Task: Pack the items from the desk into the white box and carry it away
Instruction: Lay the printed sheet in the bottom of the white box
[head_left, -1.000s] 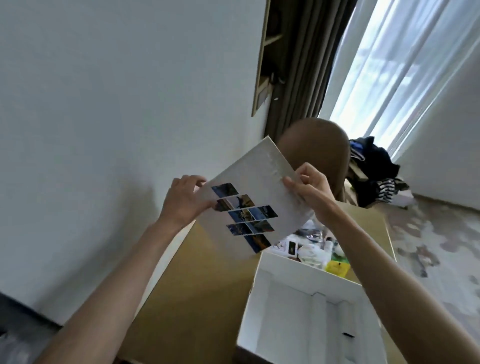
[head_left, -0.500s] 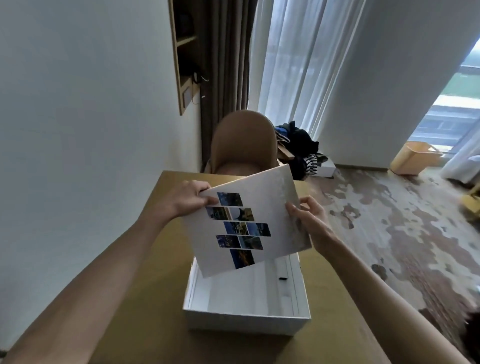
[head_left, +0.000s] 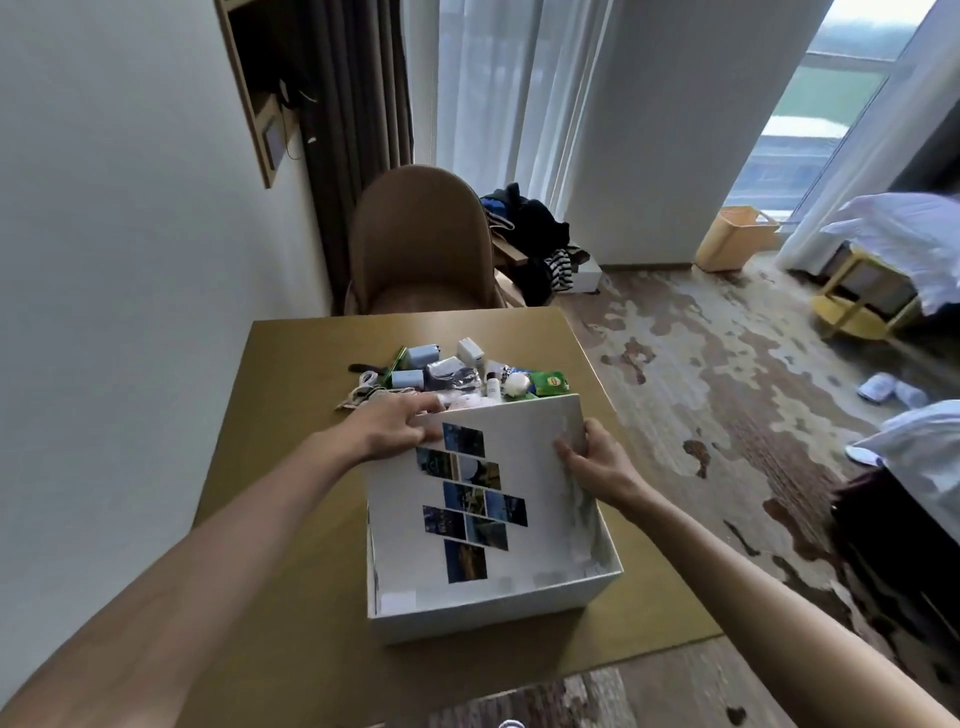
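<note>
Both hands are gripping the white board (head_left: 519, 467): left hand (head_left: 395, 423) pinching its far-left corner, right hand (head_left: 592, 457) its right edge. It is tilting into the white box (head_left: 493, 608), near edge lowest; loose items (head_left: 457, 371) are lying beyond on the worktop (head_left: 291, 415).

Both bare forearms reach from the lower frame toward centre. The left hand (head_left: 387, 426) and right hand (head_left: 597, 457) pinch with curled fingers (head_left: 563, 451).
</note>
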